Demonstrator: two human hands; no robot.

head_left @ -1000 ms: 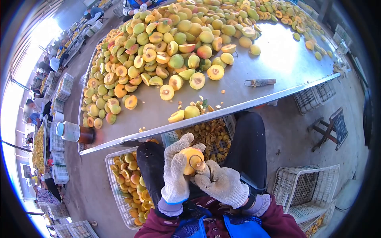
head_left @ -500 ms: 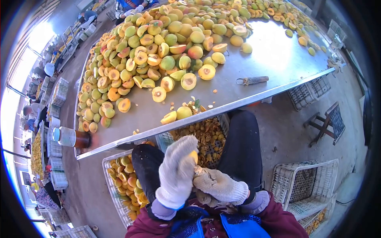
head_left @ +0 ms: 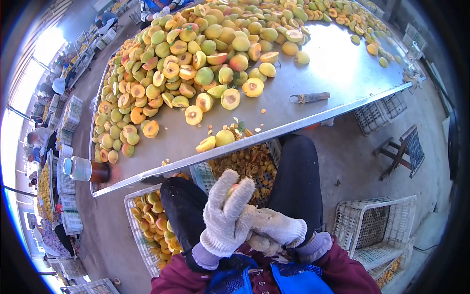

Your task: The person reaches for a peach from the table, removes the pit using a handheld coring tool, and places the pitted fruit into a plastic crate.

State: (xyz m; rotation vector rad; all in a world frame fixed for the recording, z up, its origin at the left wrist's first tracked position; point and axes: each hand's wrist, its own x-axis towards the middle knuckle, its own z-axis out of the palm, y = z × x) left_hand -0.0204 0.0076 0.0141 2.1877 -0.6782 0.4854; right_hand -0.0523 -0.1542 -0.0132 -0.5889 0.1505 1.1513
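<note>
My gloved left hand (head_left: 227, 213) is wrapped round a peach half, of which only a small reddish-yellow bit (head_left: 233, 188) shows between the fingers. Touching it from the right is my gloved right hand (head_left: 274, 226), its fingers curled; whatever they hold is hidden. Both hands are over my lap. Beyond them, a metal table (head_left: 161, 152) bears a large heap of halved peaches (head_left: 205, 76). A peach piece (head_left: 225, 137) and small scraps lie near the table's front edge. A looped tool with a wrapped handle (head_left: 313, 97) rests farther right.
A crate of peach halves (head_left: 152, 225) stands at my left, and a crate of scraps (head_left: 249, 169) sits under the table edge. A jar with dark liquid (head_left: 85, 170) is at the table's left corner. Right: empty-looking crates (head_left: 374, 230) and a folding stool (head_left: 404, 151). People work far left.
My left hand has turned over the peach, which is now mostly covered. The orange ring-marked fruit face seen earlier is hidden. The view has shifted slightly, moving the table leftward.
</note>
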